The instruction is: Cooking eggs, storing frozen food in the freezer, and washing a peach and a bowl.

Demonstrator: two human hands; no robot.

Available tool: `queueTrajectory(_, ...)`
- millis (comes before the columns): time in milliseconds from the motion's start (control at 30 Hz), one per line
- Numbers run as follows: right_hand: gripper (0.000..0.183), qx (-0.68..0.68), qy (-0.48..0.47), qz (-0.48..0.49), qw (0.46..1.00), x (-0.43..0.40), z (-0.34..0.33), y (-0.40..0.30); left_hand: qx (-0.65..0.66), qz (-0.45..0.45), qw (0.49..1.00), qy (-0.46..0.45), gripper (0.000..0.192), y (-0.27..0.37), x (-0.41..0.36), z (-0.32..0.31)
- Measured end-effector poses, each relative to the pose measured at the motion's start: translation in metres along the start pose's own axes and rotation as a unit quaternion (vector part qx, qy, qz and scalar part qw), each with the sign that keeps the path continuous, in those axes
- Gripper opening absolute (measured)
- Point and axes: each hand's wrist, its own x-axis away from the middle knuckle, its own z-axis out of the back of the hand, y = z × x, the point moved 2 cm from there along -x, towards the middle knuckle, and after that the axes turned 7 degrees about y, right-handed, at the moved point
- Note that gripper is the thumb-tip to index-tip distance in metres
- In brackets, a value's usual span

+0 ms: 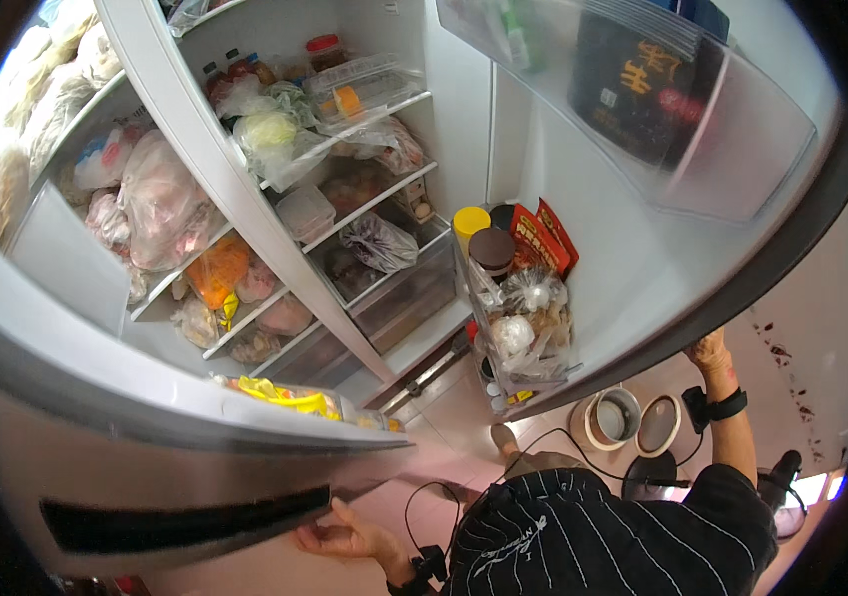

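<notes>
A double-door refrigerator stands wide open before me. My left hand (342,530) is at the edge of the left refrigerator door (193,477), near its dark handle strip, fingers spread. My right hand (708,350) is at the outer edge of the right refrigerator door (662,313); its fingers are partly hidden behind the door. On the right-hand shelves are a cabbage in a plastic bag (267,132), a red-lidded jar (325,52) and a clear plastic container (306,211). Bagged frozen food (163,194) fills the left compartment.
The right door's lower bin holds a yellow-lidded jar (471,220), a brown-lidded jar (491,249), red packets (537,242) and bags. A pot (615,417) and a round lid (658,425) lie low at the right. Black cables run near my body.
</notes>
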Motion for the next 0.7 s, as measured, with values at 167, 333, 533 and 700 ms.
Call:
queueTrajectory(167, 0.04, -0.033, -0.024, -0.231, 0.972, -0.015, 0.025, -0.067, -0.025, -0.123, 0.988, -0.087, 0.058, -0.007, -0.025, -0.043)
queueTrajectory(333, 0.035, -0.092, -0.002, -0.486, 0.869, -0.035, 0.044, -0.14, 0.0, -0.172, 0.982, -0.08, 0.064, -0.006, -0.044, -0.122)
queueTrajectory(533, 0.022, -0.308, -0.158, -0.548, 0.761, -0.037, 0.013, -0.248, -0.07, -0.217, 0.971, -0.068, 0.069, -0.041, -0.056, -0.199)
queueTrajectory(700, 0.022, -0.44, -0.111, -0.409, 0.792, -0.151, -0.045, -0.272, -0.118, -0.216, 0.966, -0.076, 0.07, -0.085, -0.073, -0.244)
